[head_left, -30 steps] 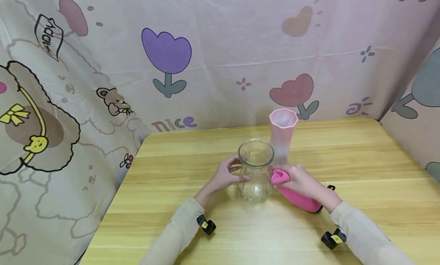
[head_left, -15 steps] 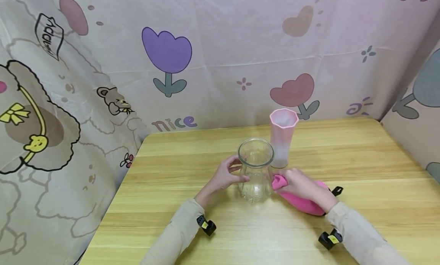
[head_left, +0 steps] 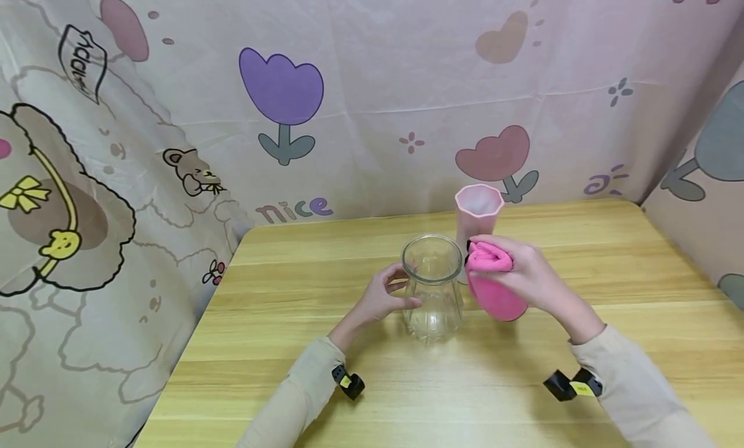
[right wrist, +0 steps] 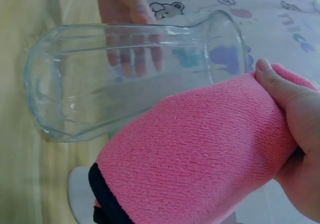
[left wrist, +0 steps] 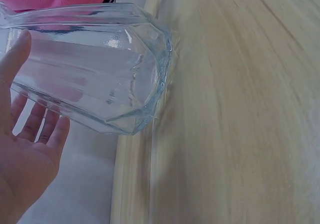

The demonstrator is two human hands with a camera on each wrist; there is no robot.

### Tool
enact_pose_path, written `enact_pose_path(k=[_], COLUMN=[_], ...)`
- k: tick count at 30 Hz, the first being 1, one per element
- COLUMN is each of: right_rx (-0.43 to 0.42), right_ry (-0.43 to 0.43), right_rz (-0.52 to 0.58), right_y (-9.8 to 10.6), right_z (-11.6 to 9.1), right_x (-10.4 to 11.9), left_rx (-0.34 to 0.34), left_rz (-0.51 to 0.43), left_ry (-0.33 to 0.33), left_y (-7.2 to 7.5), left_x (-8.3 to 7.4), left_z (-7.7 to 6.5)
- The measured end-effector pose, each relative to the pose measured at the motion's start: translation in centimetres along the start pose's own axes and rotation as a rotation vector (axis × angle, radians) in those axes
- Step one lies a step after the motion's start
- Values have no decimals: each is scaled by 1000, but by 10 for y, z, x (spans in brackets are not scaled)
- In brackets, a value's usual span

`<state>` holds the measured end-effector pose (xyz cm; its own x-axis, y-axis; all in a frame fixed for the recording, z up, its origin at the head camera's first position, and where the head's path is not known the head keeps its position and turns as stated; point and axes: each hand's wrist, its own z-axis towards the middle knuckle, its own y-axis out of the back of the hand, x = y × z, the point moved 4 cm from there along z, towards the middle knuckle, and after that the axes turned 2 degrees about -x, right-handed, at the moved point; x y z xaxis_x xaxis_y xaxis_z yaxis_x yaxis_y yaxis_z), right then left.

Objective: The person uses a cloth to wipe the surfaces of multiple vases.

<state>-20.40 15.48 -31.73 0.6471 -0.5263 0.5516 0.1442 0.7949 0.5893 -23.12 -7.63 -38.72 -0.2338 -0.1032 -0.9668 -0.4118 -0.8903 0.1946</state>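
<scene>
A clear glass vase (head_left: pixel 433 315) with ribbed sides and a wide rim stands upright on the table. My left hand (head_left: pixel 379 295) holds its left side, thumb in front and fingers behind; in the left wrist view the thumb lies against the glass (left wrist: pixel 95 68). On the other side, my right hand (head_left: pixel 531 275) grips a bunched pink towel (head_left: pixel 498 299) with black edging, close to the vase's right side. In the right wrist view the towel (right wrist: pixel 195 149) covers part of the vase's near side; whether they touch I cannot tell.
Behind the towel stands a tall pink vase (head_left: pixel 473 223), its lower part mostly hidden. The wooden table (head_left: pixel 279 293) meets a printed cloth backdrop (head_left: pixel 372 80) at its far edge. Black wrist cameras (head_left: pixel 349 382) sit on both sleeves.
My right hand dips slightly towards me, then rises up and away with the towel, which now hangs in front of the pink vase. My left hand and the glass vase stay put.
</scene>
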Motion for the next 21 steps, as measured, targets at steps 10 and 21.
enact_pose_path(k=[10, 21], right_rx=[-22, 1], right_ry=[-22, -133], right_rz=[92, 139], right_y=[-14, -21], right_z=[0, -4], right_x=[-5, -14], left_rx=[-7, -10], left_rz=[17, 9], left_ry=[-1, -1], left_y=[1, 0], left_x=[0, 1], left_z=[-1, -1])
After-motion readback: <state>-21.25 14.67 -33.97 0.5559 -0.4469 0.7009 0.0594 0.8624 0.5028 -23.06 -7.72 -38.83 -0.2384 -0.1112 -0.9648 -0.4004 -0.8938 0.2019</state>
